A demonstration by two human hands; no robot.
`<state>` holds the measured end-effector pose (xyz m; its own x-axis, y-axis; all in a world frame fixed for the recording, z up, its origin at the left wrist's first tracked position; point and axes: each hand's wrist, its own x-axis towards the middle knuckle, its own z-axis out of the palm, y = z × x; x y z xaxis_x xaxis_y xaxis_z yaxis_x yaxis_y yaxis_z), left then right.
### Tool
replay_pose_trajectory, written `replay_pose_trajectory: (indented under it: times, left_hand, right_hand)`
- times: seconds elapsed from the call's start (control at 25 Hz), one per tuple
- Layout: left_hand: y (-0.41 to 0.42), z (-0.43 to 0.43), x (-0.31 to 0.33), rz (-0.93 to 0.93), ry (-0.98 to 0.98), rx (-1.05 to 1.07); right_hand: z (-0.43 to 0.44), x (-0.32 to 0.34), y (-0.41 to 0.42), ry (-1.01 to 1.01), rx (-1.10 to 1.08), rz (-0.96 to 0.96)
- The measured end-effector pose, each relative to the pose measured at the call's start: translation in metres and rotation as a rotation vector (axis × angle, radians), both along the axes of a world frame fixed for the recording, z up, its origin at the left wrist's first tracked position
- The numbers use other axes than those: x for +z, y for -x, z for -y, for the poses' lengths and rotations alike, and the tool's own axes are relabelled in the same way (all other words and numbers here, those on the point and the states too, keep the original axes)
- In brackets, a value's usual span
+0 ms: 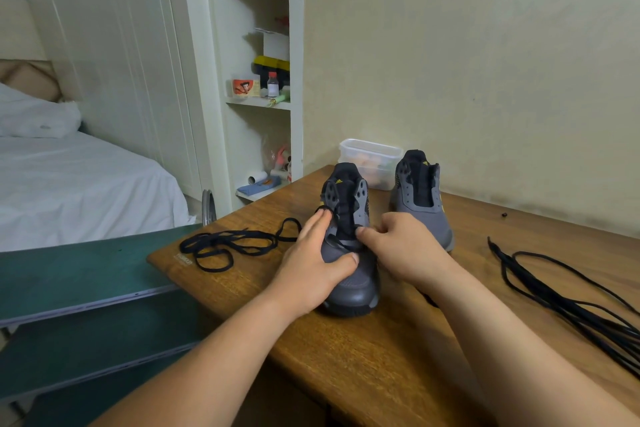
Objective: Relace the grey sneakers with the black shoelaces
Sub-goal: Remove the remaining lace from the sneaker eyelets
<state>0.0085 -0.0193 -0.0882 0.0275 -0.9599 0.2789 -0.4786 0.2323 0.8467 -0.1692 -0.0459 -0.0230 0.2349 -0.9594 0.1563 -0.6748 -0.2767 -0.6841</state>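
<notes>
Barely begun: left hand (311,267) flat, steadying near sneaker (353,288), right hand (405,250) pinching shoelace (225,246) at lowest eyelets; second sneaker (419,198) beyond right hand unlaced.

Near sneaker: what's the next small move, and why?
Probably draw the flat black shoelace through the lowest eyelet pair: the right hand seems to pinch it at the lower throat of the near grey sneaker, the left hand steadies the shoe, upper eyelets sit empty.
</notes>
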Motion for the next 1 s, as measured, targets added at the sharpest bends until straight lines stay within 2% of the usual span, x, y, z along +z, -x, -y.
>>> replay_pose_trajectory:
  times: [0.12, 0.24, 0.28, 0.32, 0.48, 0.6, 0.72, 0.8, 0.96, 1.0]
  left_hand:
    - [0.000, 0.001, 0.000, -0.011, -0.005, -0.007]
    - [0.000, 0.001, 0.001, 0.004, 0.000, -0.009]
    - [0.000, 0.001, 0.001, 0.012, 0.009, -0.008]
    - [0.001, 0.001, 0.002, 0.012, 0.014, -0.008]
    - [0.001, 0.000, 0.002, 0.004, 0.002, 0.000]
    - [0.001, 0.000, 0.003, 0.002, -0.005, -0.004]
    - [0.001, -0.001, 0.004, 0.006, -0.010, -0.008]
    - [0.000, -0.001, 0.003, 0.006, -0.008, -0.004]
    - [0.000, 0.001, 0.001, -0.015, -0.022, -0.018]
    - [0.000, 0.001, 0.001, -0.023, -0.022, -0.019]
  right_hand:
    - [-0.002, 0.005, 0.008, -0.139, 0.074, 0.200]
    - [-0.004, 0.016, 0.021, -0.293, 0.192, 0.575]
    - [-0.005, 0.019, 0.024, -0.328, 0.231, 0.642]
    - [-0.006, 0.021, 0.025, -0.354, 0.243, 0.616]
    - [-0.008, 0.010, 0.016, -0.397, 0.083, 0.200]
    - [0.000, 0.001, 0.008, -0.174, -0.065, 0.051]
    - [0.002, -0.008, 0.010, 0.041, 0.016, -0.002]
    - [0.000, -0.006, 0.009, 0.047, 0.146, 0.151]
    - [-0.001, 0.014, 0.017, -0.071, 0.157, 0.842]
    - [-0.002, 0.016, 0.018, -0.111, 0.137, 0.893]
